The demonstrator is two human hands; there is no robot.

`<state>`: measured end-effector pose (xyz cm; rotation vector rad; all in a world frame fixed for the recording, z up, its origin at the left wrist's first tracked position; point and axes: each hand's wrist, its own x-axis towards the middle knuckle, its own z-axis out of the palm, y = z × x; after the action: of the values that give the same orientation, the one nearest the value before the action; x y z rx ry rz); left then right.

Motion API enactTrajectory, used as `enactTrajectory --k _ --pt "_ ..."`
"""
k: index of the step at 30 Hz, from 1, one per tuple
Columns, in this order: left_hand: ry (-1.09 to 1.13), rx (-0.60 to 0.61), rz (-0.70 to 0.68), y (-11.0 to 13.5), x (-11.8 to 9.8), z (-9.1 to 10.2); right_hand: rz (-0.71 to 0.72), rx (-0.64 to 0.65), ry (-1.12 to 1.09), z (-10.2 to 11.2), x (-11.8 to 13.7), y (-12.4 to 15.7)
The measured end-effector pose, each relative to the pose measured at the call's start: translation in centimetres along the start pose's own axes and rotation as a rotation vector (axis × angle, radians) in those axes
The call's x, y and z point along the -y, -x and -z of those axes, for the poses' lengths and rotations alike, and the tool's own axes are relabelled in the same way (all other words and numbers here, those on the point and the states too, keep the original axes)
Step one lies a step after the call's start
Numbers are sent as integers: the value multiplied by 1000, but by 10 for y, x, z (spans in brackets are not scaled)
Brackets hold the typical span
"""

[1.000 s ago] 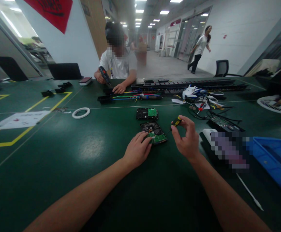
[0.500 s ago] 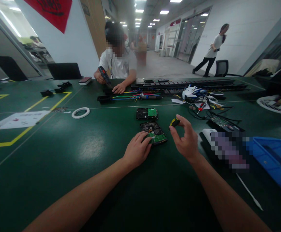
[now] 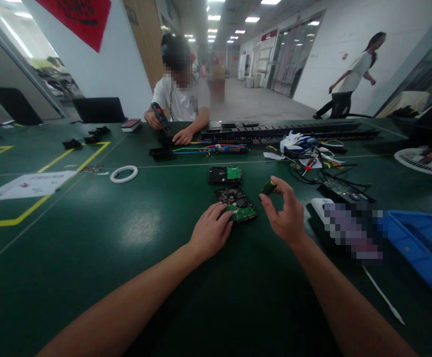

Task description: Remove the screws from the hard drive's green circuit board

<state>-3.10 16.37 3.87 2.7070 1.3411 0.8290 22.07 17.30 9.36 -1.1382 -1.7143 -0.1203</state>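
My left hand (image 3: 211, 232) rests on the near edge of a hard drive (image 3: 237, 204) with a green circuit board, fingers curled against it and pinning it to the green table. My right hand (image 3: 284, 212) pinches the black-and-yellow handle of a small screwdriver (image 3: 267, 188), whose tip slants down toward the drive's right side. A second hard drive (image 3: 225, 175) lies just beyond the first, untouched.
A blue tray (image 3: 420, 246) and a blurred box sit at the right. A white stick (image 3: 384, 297) lies near the front right. Cables, tools and black rails (image 3: 290, 131) crowd the far side, where a seated person works with a driver. White tape ring (image 3: 124, 173) lies left.
My right hand has turned the screwdriver handle slightly between its fingers. The left hand stays on the drive. A person in the background has walked to the right.
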Motion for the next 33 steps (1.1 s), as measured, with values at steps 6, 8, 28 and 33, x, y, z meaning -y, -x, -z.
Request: enactTrajectory --k 6,8,28,33 --pt "5 -6 -1 0 1 -1 -35 -5 -27 -1 -3 2" --pt "7 -5 2 0 1 -1 -24 -28 -26 -2 -4 2" --pt "22 -23 -7 0 1 -2 21 -35 36 0 0 1" --pt "19 -18 -6 0 1 -2 -12 -9 19 1 0 1"
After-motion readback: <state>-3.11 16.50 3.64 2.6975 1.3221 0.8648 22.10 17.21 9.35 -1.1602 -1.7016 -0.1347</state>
